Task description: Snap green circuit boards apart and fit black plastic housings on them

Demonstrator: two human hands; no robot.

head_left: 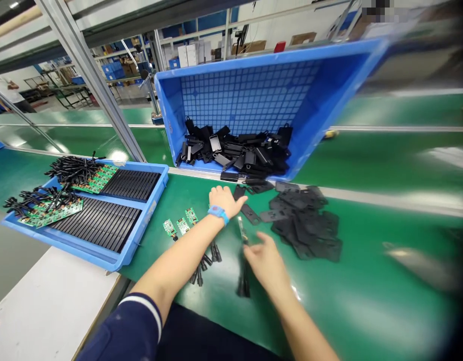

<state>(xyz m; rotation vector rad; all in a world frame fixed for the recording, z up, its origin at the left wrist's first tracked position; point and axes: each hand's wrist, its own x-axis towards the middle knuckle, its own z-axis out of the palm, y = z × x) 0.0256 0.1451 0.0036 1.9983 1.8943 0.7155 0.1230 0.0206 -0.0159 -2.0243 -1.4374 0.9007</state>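
Observation:
My left hand (pixel 227 201), with a blue band at the wrist, is over the green work surface in front of the blue bin. Its thumb is spread from the fingers, close to a flat black plastic piece (pixel 250 214). Between the thumb and fingers of my right hand (pixel 268 260) is a small circuit board (pixel 242 229), held upright and blurred, with black cables (pixel 243 281) hanging below. Left of it, several small green boards (pixel 183 225) with black connector leads (pixel 199 273) lie under and beside my left forearm. A pile of flat black plates (pixel 306 220) is to the right.
The blue bin (pixel 235 70), tipped toward me, holds many black plastic cases (pixel 235 150). At left, a blue tray (pixel 132 253) carries rows of black parts (pixel 99 220) and wired green boards (pixel 54 213). A metal post (pixel 92 75) rises behind the tray. Another person (pixel 13 93) is far left.

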